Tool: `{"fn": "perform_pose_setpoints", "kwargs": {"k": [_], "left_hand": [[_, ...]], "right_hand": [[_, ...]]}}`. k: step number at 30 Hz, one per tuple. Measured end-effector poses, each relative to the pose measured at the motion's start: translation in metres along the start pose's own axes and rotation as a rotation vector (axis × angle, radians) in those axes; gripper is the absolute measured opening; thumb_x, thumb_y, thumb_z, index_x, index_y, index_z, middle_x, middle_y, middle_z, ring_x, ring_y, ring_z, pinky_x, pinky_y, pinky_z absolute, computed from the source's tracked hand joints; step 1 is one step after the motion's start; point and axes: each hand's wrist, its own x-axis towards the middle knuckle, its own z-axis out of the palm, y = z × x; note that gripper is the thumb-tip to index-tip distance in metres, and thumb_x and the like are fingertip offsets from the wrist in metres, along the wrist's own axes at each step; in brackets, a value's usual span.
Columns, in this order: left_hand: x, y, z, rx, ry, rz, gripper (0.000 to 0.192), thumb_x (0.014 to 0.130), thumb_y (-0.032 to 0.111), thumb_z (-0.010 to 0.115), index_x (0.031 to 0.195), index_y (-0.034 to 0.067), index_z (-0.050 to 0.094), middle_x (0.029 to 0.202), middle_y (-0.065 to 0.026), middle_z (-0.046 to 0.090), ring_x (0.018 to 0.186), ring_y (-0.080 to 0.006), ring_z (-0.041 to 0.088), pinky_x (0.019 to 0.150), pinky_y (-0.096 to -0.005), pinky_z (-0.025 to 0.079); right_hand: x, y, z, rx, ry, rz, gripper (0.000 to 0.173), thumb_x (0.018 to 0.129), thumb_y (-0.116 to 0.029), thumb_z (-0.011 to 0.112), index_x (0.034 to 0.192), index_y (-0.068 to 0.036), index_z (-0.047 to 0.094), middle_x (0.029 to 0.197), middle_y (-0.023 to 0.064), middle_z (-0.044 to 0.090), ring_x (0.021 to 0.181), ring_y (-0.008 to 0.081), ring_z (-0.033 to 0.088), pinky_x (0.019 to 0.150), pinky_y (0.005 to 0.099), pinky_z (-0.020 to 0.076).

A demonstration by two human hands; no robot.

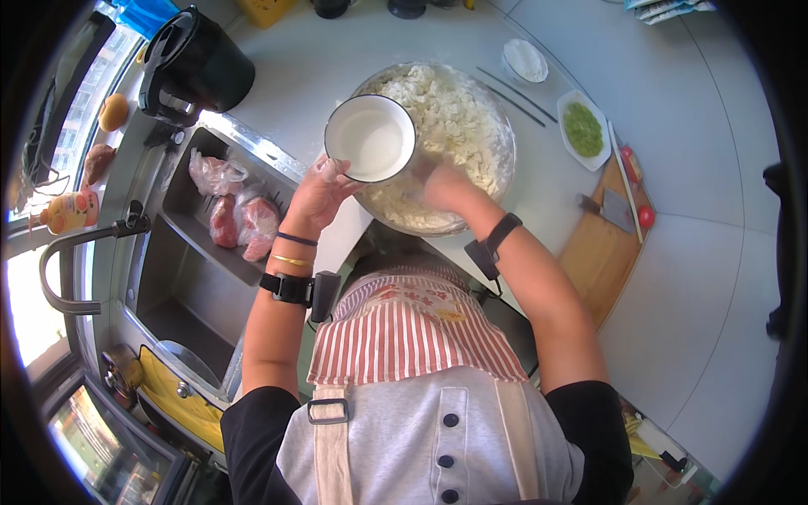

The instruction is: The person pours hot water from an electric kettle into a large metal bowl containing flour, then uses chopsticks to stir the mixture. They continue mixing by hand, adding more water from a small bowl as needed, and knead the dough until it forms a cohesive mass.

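Observation:
My left hand (320,192) grips the near-left rim of a white, dark-edged bowl (372,136) that holds a pale liquid. The bowl is above the left side of a large round basin (510,148) with lumpy, floury dough (464,120) in it. Inside the basin, my right hand (445,186) is down in the dough; its fingers are blurred and partly hidden, so whether they hold any dough cannot be told. Two dark chopsticks (517,104) lie on the counter right of the basin, near a small bowl of white powder (526,61).
At left, a sink (183,278) holds bagged raw meat (259,221), with a curved faucet (47,265) beside it. A black pitcher (214,69) stands behind. At right are a dish of chopped greens (584,129) and a cutting board (590,252) with a cleaver (615,211) and a tomato (645,216).

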Motion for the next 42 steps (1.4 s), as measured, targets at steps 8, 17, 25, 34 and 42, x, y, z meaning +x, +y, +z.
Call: {"fn": "perform_pose_setpoints", "kwargs": {"k": [8, 17, 25, 34, 42], "left_hand": [[0.007, -0.012, -0.024, -0.049, -0.031, -0.018, 0.040, 0.084, 0.041, 0.072, 0.108, 0.012, 0.059, 0.107, 0.0023, 0.061, 0.104, -0.0206, 0.060, 0.097, -0.0464, 0.045], [0.005, -0.012, -0.018, -0.042, 0.020, 0.004, 0.042, 0.092, 0.033, 0.063, 0.122, 0.006, 0.050, 0.108, -0.0028, 0.052, 0.095, -0.0171, 0.058, 0.089, -0.0386, 0.051], [0.003, -0.009, -0.014, -0.032, 0.011, 0.009, 0.041, 0.091, 0.032, 0.064, 0.120, 0.006, 0.050, 0.106, -0.0025, 0.053, 0.096, -0.0183, 0.060, 0.092, -0.0399, 0.051], [0.003, -0.009, -0.010, -0.026, 0.029, 0.007, 0.041, 0.090, 0.031, 0.065, 0.118, 0.006, 0.050, 0.105, -0.0023, 0.053, 0.095, -0.0165, 0.058, 0.092, -0.0401, 0.050], [0.006, -0.008, -0.010, -0.010, 0.027, -0.011, 0.039, 0.089, 0.034, 0.067, 0.115, 0.009, 0.054, 0.102, 0.0020, 0.056, 0.097, -0.0170, 0.060, 0.094, -0.0410, 0.049]], "right_hand": [[-0.053, 0.032, -0.054, -0.298, -0.215, 0.061, 0.036, 0.080, -0.030, 0.070, 0.114, -0.020, 0.068, 0.140, 0.0045, 0.047, 0.121, 0.0346, 0.051, 0.099, 0.0502, 0.0430], [-0.007, 0.026, -0.006, -0.056, 0.101, 0.224, 0.068, 0.072, -0.023, 0.075, 0.135, -0.013, 0.050, 0.136, 0.0238, 0.045, 0.112, 0.0452, 0.053, 0.090, 0.0478, 0.0485], [-0.011, -0.007, -0.043, 0.433, 0.083, 0.162, 0.027, 0.089, -0.018, 0.052, 0.110, -0.005, 0.063, 0.094, 0.0229, 0.066, 0.091, 0.0389, 0.064, 0.081, 0.0459, 0.0504], [-0.036, 0.040, -0.054, -0.044, 0.004, 0.010, 0.054, 0.071, -0.013, 0.076, 0.122, -0.009, 0.056, 0.131, 0.0236, 0.050, 0.108, 0.0418, 0.058, 0.089, 0.0457, 0.0501], [-0.024, 0.061, 0.011, 0.091, 0.149, -0.005, 0.043, 0.077, -0.010, 0.068, 0.119, -0.006, 0.057, 0.119, 0.0284, 0.053, 0.101, 0.0434, 0.058, 0.086, 0.0457, 0.0500]]}}
